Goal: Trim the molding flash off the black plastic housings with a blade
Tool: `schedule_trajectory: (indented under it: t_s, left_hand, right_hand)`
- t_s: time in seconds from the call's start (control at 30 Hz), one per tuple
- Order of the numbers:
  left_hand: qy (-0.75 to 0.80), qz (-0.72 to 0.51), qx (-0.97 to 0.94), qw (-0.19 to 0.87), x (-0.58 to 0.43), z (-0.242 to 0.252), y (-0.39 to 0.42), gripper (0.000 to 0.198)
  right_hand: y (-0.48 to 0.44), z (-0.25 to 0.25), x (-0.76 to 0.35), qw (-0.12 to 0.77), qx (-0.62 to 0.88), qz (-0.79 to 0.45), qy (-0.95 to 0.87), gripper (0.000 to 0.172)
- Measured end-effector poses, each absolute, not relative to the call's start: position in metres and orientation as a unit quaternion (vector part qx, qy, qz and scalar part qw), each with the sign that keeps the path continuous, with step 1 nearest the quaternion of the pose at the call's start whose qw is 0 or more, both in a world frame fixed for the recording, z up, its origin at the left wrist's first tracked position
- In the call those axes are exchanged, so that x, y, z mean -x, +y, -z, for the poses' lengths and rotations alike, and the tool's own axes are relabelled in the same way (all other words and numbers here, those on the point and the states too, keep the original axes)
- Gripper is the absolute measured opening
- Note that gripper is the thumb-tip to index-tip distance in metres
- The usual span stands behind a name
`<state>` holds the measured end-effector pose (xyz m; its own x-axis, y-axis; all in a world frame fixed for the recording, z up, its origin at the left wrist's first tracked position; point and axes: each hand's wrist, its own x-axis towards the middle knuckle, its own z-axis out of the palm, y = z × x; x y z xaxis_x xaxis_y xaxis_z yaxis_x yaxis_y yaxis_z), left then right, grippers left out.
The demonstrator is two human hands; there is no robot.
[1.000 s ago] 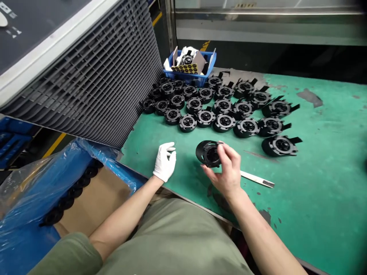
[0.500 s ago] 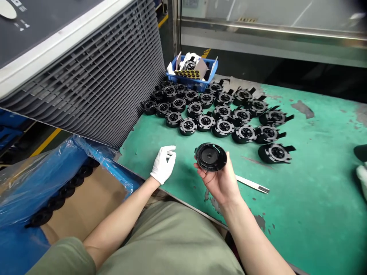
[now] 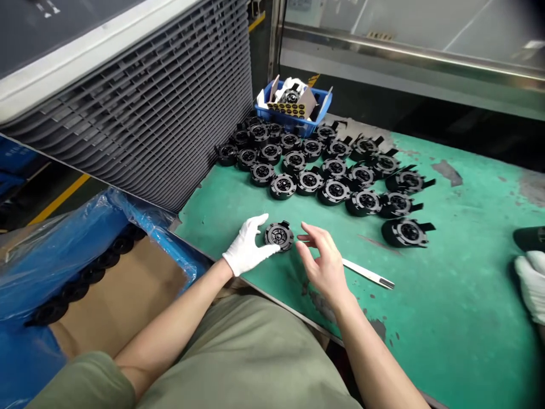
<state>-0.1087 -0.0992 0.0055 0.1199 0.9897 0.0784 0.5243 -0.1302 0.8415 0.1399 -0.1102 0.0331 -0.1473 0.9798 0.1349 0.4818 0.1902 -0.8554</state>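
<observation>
A black round plastic part [image 3: 279, 236] lies on the green tabletop between my hands, its ribbed, ringed face up and a small tab at its far edge. My left hand [image 3: 250, 244], in a white glove, is at its left side with thumb and fingers spread; the thumb tip overlaps the part's near edge. My bare right hand [image 3: 322, 258] hovers just to the right, fingers apart and nothing in them. White tweezers [image 3: 368, 274] lie on the table beyond my right wrist.
Several similar black parts [image 3: 334, 191] stand in rows farther back. Behind them is a blue bin [image 3: 293, 120]. A grey slatted stack [image 3: 170, 102] rises at left, above a box lined with blue plastic [image 3: 85, 255]. Another person's gloved hand [image 3: 530, 284] is at the right edge.
The black round part went from my right hand down onto the table, its other face now showing. My left hand moved against it, and my right hand opened and let go.
</observation>
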Motion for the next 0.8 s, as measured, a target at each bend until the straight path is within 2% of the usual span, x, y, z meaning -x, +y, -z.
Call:
schedule_trajectory:
  t_s: [0.07, 0.13, 0.3, 0.57, 0.8]
  left_hand:
    - [0.564, -0.311, -0.685, 0.342, 0.102, -0.007, -0.092, 0.109]
    - [0.559, -0.286, -0.699, 0.343, 0.096, -0.009, -0.083, 0.117]
    - [0.533, -0.280, -0.723, 0.340, 0.094, -0.018, -0.075, 0.118]
    - [0.478, -0.350, -0.719, 0.363, 0.097, -0.024, -0.101, 0.131]
    - [0.449, -0.385, -0.736, 0.329, 0.092, -0.039, -0.105, 0.120]
  right_hand:
    - [-0.114, -0.030, -0.143, 0.351, 0.544, -0.332, -0.686, 0.048]
    - [-0.117, -0.027, -0.144, 0.333, 0.539, -0.334, -0.698, 0.046]
    - [-0.129, -0.023, -0.142, 0.327, 0.531, -0.337, -0.705, 0.040]
    - [-0.147, -0.045, -0.145, 0.385, 0.517, -0.298, -0.704, 0.029]
    - [-0.150, -0.056, -0.151, 0.441, 0.466, -0.214, -0.737, 0.029]
